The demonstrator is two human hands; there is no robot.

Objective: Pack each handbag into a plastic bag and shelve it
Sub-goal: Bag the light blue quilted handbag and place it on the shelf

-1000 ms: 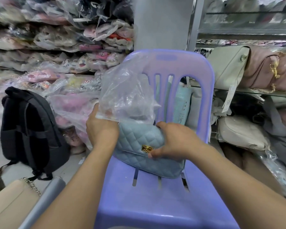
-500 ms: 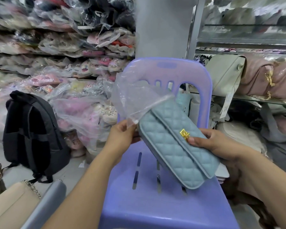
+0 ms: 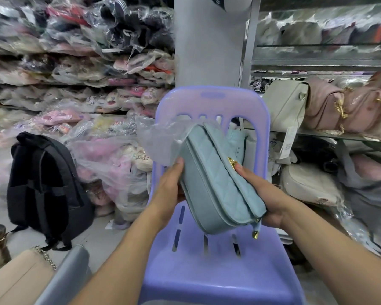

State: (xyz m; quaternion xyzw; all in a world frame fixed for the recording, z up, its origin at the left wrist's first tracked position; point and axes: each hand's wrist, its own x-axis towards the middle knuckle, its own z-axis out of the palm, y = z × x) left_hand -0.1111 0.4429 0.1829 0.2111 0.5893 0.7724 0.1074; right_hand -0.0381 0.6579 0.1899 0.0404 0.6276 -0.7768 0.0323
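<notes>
A pale blue quilted handbag (image 3: 209, 183) with a gold clasp is held tilted in the air above the purple chair seat. Its upper end is inside the mouth of a clear plastic bag (image 3: 161, 139). My left hand (image 3: 171, 190) grips the bag's left side and pinches the plastic's edge against it. From the right, my right hand (image 3: 264, 194) holds the handbag, thumb by the clasp and fingers curled under the lower corner. A gold zip pull hangs below.
The purple plastic chair (image 3: 209, 269) stands right in front of me. Glass shelves with beige and pink handbags (image 3: 326, 108) are at the right. A black backpack (image 3: 46, 190) sits on the floor at the left, a tan bag (image 3: 15, 280) at bottom left, bagged goods behind.
The handbag was lifted off the chair seat and turned on edge. Its top end has slid further into the plastic bag. My right hand moved down to the lower corner.
</notes>
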